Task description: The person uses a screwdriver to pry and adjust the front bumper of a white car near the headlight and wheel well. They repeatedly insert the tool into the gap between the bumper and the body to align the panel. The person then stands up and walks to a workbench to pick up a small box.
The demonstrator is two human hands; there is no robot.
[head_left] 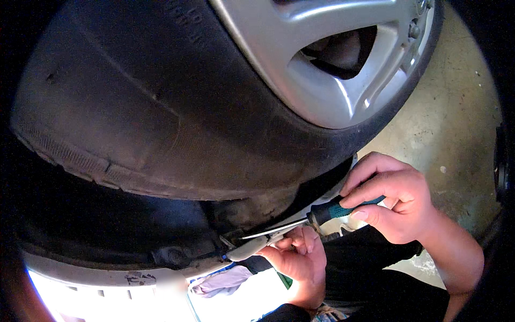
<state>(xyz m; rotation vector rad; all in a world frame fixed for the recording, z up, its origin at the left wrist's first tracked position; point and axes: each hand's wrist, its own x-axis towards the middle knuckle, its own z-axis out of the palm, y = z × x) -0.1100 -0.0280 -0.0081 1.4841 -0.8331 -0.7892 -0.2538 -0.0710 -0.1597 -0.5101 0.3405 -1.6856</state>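
My right hand [401, 201] is closed round the green and black handle of a screwdriver [324, 212]. Its metal shaft slants left and down, with the tip at the edge of the dark wheel arch liner [177, 255]. Just below the shaft, my left hand [303, 264] has its fingers curled and its thumb against a light-coloured trim edge [251, 250]. Some of the left fingers are folded out of sight. Whether the tip is under a fastener or against the liner is too dark to tell.
A large black tyre [161, 118] on a silver wheel [327, 102] fills the space above my hands. White bodywork [102, 276] runs along the lower left. Beneath my left hand lie a grey cloth [222, 282] and a bright white surface. Stained concrete floor [445, 129] shows at right.
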